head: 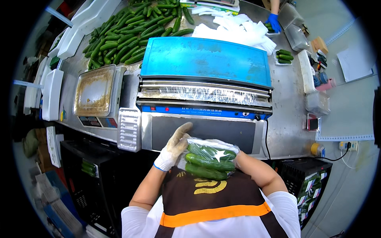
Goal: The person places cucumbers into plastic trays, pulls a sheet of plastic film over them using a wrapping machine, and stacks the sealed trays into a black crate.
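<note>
Close to my apron, a film-wrapped tray of cucumbers [209, 162] is held tilted between my hands. My left hand [175, 144], in a soiled white knit glove, grips its left end, thumb and fingers at the edge. Most of my right hand [235, 148] is hidden behind the pack's right end, at its upper right corner. Just beyond lies the dark plate [208, 131] of a blue film wrapping machine [205, 61], with a roll of cling film [205, 92] across it. An empty clear ribbed plastic tray [129, 129] rests left of the plate.
A scale [94, 90] with a stained pan stands left, before a heap of loose cucumbers [128, 35]. White gloves or cloths [235, 29] lie behind the machine. At the far right, a co-worker's blue-gloved hand [273, 23] holds cucumbers near another filled tray [284, 57]. Black crates flank me below.
</note>
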`<action>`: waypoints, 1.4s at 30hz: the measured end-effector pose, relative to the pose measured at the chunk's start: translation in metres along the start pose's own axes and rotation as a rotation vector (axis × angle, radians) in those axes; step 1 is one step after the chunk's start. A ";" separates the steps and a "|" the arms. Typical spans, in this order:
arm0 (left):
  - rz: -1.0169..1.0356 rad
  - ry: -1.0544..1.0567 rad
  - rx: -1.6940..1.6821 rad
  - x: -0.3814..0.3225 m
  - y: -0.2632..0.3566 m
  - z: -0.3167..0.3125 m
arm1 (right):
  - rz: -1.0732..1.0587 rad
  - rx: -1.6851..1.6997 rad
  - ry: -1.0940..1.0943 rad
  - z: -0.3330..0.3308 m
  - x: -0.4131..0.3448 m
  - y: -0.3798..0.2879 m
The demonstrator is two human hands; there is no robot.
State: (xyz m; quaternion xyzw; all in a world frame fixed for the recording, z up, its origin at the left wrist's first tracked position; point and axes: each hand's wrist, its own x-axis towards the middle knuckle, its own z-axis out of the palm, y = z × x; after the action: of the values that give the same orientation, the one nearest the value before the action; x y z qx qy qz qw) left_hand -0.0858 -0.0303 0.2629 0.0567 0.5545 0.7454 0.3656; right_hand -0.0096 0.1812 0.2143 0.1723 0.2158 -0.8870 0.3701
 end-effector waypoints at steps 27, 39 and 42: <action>0.531 0.287 -0.554 -0.069 0.034 -0.004 | -1.028 -1.131 0.418 0.169 0.041 0.013; 0.333 0.708 -0.531 -0.307 0.064 -0.250 | -0.483 -1.096 0.168 0.238 0.113 0.064; 0.010 0.857 -0.782 -0.331 0.031 -0.284 | -0.475 -1.192 0.279 0.203 0.119 0.058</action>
State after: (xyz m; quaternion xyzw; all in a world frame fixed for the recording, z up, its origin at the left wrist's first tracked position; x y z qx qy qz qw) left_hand 0.0005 -0.4581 0.2883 -0.3868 0.3362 0.8530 0.0987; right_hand -0.0759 -0.0287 0.3160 -0.0013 0.7484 -0.6424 0.1650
